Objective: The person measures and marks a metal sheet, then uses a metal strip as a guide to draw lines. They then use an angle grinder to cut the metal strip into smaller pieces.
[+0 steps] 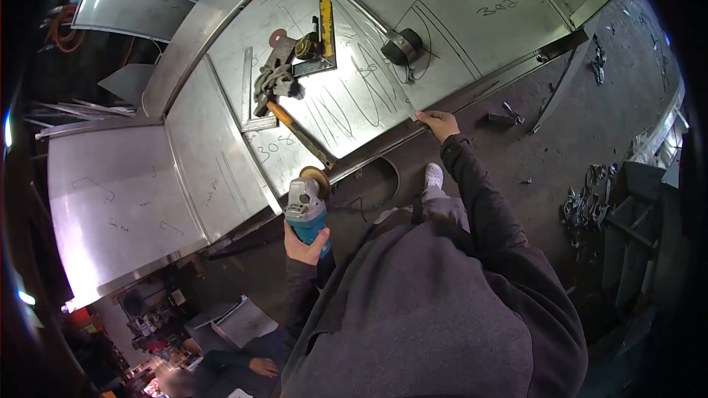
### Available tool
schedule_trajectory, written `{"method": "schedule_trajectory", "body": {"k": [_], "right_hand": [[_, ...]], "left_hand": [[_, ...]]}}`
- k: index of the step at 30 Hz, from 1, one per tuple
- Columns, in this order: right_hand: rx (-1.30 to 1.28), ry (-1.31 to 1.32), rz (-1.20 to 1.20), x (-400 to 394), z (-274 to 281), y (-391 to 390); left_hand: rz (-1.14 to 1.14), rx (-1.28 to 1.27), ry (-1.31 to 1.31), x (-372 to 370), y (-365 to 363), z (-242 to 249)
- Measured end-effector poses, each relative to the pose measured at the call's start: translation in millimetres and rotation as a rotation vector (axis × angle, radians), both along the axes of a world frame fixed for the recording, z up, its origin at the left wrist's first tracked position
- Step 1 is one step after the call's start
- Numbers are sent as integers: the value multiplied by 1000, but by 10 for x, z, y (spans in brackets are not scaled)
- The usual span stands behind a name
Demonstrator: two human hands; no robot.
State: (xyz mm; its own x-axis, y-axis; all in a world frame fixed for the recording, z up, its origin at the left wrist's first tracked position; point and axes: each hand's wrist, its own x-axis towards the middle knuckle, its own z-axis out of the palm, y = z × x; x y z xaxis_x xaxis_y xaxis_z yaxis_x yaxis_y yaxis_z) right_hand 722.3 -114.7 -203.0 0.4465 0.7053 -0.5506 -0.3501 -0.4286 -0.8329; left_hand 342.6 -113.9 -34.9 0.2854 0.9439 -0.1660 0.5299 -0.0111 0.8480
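My left hand (301,246) is wrapped round the teal body of an angle grinder (307,210). The grinder's brownish disc (318,179) points up at the front edge of the metal-topped bench. At that same edge, farther right, my right hand (440,125) pinches the rim of a metal sheet (369,114) scribbled with marker lines. Between the hands lies a hammer (299,133) with an orange and black handle, its end close to the disc. Beyond it are a bundle of grey work gloves (273,81), a tape measure (307,47) and a yellow and black square (327,33).
A black round object with a metal bar (402,46) rests farther back on the bench. More marked sheets (118,191) lie at left. Metal scraps (590,199) litter the floor at right. Another person (228,372) is at lower left.
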Motion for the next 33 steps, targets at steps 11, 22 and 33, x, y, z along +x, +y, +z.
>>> {"method": "schedule_trajectory", "body": {"k": [11,22,33], "right_hand": [[14,-328,154,27,-135,-3],[185,-14,281,40,84,-793],[172,442,229,-86,-16,-872]], "left_hand": [[-8,-34,-41,1,0,-125],[-47,-30,2,97,18,-161],[-572,98,106,892,62,-490]]}}
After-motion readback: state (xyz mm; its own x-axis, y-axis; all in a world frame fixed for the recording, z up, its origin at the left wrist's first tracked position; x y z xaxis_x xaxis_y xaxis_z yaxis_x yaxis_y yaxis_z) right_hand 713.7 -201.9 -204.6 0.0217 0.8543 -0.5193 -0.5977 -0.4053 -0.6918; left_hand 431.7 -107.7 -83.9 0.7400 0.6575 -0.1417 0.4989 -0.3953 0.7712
